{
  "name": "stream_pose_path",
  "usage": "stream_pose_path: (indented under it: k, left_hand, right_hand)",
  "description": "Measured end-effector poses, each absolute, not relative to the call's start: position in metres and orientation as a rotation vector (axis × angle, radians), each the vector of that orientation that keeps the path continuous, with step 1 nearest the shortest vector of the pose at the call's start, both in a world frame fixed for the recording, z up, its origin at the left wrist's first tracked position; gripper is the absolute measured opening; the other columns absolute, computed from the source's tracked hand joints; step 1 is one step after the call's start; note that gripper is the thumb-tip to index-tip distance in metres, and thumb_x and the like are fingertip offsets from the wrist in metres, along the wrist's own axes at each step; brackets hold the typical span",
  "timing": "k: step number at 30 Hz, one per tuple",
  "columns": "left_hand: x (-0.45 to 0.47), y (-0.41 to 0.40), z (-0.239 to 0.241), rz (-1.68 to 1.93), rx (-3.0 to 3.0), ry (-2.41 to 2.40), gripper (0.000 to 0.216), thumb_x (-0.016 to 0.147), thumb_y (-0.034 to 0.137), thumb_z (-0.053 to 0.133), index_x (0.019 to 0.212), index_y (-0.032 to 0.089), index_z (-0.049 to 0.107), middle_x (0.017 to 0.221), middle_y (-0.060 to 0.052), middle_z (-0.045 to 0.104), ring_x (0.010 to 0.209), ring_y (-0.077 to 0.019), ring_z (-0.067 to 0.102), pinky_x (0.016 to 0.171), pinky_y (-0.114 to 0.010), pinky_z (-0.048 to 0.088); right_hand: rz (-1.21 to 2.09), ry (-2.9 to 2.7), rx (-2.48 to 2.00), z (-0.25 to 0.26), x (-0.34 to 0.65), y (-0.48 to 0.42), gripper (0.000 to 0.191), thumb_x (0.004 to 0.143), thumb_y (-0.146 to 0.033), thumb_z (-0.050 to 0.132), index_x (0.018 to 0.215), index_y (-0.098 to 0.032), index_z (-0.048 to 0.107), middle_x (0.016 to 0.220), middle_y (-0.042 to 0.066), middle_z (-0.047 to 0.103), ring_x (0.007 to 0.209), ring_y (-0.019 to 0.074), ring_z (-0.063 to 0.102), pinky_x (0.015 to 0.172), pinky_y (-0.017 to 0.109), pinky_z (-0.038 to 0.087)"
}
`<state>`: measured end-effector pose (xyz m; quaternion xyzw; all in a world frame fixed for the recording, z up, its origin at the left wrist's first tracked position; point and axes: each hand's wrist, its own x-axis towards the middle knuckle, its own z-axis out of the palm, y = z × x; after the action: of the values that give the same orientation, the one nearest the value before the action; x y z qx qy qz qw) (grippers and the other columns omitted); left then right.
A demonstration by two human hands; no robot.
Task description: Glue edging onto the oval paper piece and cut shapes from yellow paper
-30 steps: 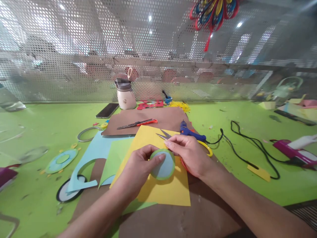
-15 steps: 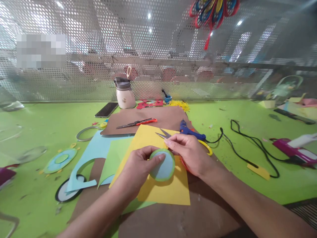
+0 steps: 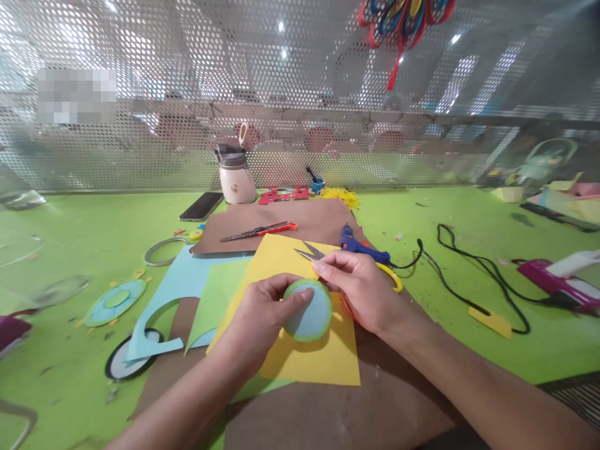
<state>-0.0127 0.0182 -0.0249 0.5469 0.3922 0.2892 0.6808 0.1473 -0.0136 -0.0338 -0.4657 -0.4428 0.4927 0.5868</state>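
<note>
Mesh [image 3: 182, 81] with round holes stands along the far side of a green tabletop [image 3: 398, 206], which reaches left and right beyond everything on it. Near the middle lies a large brown sheet [image 3: 375, 412]; farther back is a second brown sheet [image 3: 319, 215]. A yellow sheet [image 3: 314, 369] lies beneath the hands, overlapping a green sheet [image 3: 220, 284], and that one in turn overlaps a light blue sheet [image 3: 182, 275] on the left with a curved cutout.

The left hand [image 3: 257, 312] comes in from the near left, its fingers pinching a paper disc, thumb on the blue face. The right hand [image 3: 365, 290] comes from the near right, fingers bent and tips close together at the disc's upper right edge; I cannot tell what they pinch.

A pale bottle [image 3: 237, 182] with a grey lid stands far left of the middle, a phone [image 3: 202, 206] lying just left of it. A blue glue gun [image 3: 360, 245] lies beyond the right hand. Scissors [image 3: 317, 254] sit at that hand, blades apart and pointing left past the fingertips, a yellow handle showing to its right. The paper disc [image 3: 316, 319], light blue with a green rim, is above the yellow sheet, tilted toward the camera.
</note>
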Motion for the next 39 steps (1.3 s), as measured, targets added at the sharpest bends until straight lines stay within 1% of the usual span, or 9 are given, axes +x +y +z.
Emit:
stream_pose_path:
  k: [5,9,11,16,19,23,28,33,39]
  left_hand:
    - [-0.012,0.0174,-0.024,0.638,1.234,0.889,0.022,0.071,0.036,0.072,0.082,0.018,0.07,0.074,-0.001,0.068,0.063,-0.014,0.055,0.059,-0.024,0.041]
    - [-0.0114,0.0174,-0.0231,0.637,1.247,0.903,0.022,0.072,0.035,0.071,0.083,0.017,0.069,0.073,-0.001,0.067,0.062,-0.013,0.054,0.058,-0.023,0.04]
    - [-0.0117,0.0176,-0.023,0.649,1.25,0.904,0.021,0.073,0.035,0.071,0.084,0.017,0.068,0.074,-0.001,0.067,0.062,-0.0127,0.054,0.058,-0.023,0.04]
    - [-0.0133,0.0192,-0.0249,0.669,1.266,0.889,0.023,0.073,0.038,0.07,0.082,0.017,0.068,0.073,-0.001,0.067,0.063,-0.0135,0.055,0.058,-0.023,0.041]
    - [-0.0142,0.02,-0.0264,0.718,1.269,0.899,0.024,0.074,0.039,0.07,0.082,0.017,0.068,0.075,-0.002,0.068,0.064,-0.0142,0.056,0.059,-0.024,0.043]
    - [-0.015,0.0204,-0.0284,0.753,1.272,0.909,0.023,0.073,0.039,0.07,0.082,0.017,0.068,0.074,-0.002,0.068,0.063,-0.0139,0.056,0.058,-0.024,0.043]
    - [-0.0141,0.0214,-0.0295,0.729,1.289,0.918,0.023,0.07,0.037,0.072,0.083,0.018,0.07,0.074,-0.001,0.068,0.063,-0.0144,0.056,0.057,-0.024,0.043]
    - [-0.0129,0.0216,-0.0292,0.711,1.31,0.937,0.023,0.068,0.037,0.073,0.082,0.018,0.071,0.073,-0.001,0.069,0.063,-0.015,0.057,0.057,-0.024,0.044]
    - [-0.0137,0.0205,-0.0275,0.69,1.321,0.944,0.023,0.069,0.036,0.072,0.084,0.019,0.071,0.073,-0.001,0.069,0.063,-0.0147,0.057,0.057,-0.024,0.044]
  right_hand:
    - [1.144,-1.064,-1.088,-0.0318,0.148,-0.0133,0.019,0.08,-0.033,0.069,0.073,-0.016,0.063,0.062,-0.005,0.048,0.057,0.0087,0.039,0.054,0.024,0.031]
    - [1.175,-1.075,-1.053,-0.032,0.1483,-0.0126,0.014,0.082,-0.029,0.066,0.077,-0.016,0.065,0.066,-0.004,0.049,0.059,0.009,0.042,0.055,0.024,0.033]
    - [1.21,-1.054,-1.015,-0.0319,0.148,-0.0127,0.014,0.084,-0.029,0.065,0.079,-0.017,0.066,0.066,-0.004,0.049,0.06,0.0094,0.044,0.056,0.023,0.035]
    - [1.326,-0.983,-0.907,-0.029,0.1453,-0.0147,0.029,0.088,-0.035,0.06,0.065,-0.017,0.058,0.061,-0.004,0.05,0.058,0.0099,0.047,0.058,0.024,0.041]
    - [1.342,-0.979,-0.904,-0.0291,0.1439,-0.0155,0.028,0.088,-0.035,0.06,0.066,-0.017,0.058,0.063,-0.003,0.052,0.059,0.0101,0.049,0.06,0.025,0.043]
    - [1.279,-1.029,-0.999,-0.0322,0.1434,-0.0158,0.025,0.085,-0.037,0.063,0.07,-0.017,0.062,0.068,-0.003,0.054,0.064,0.0113,0.051,0.064,0.026,0.044]
    - [1.178,-1.129,-1.116,-0.0343,0.1466,-0.0156,0.021,0.085,-0.037,0.062,0.08,-0.017,0.066,0.07,-0.002,0.056,0.07,0.0139,0.053,0.067,0.028,0.044]
    - [1.081,-1.224,-1.165,-0.0342,0.1501,-0.0156,0.023,0.086,-0.037,0.06,0.079,-0.016,0.066,0.075,-0.001,0.059,0.07,0.0123,0.049,0.065,0.026,0.04]
    - [1.038,-1.286,-1.194,-0.0309,0.15,-0.0156,0.024,0.088,-0.035,0.058,0.075,-0.016,0.063,0.069,-0.002,0.055,0.066,0.0119,0.046,0.06,0.025,0.037]
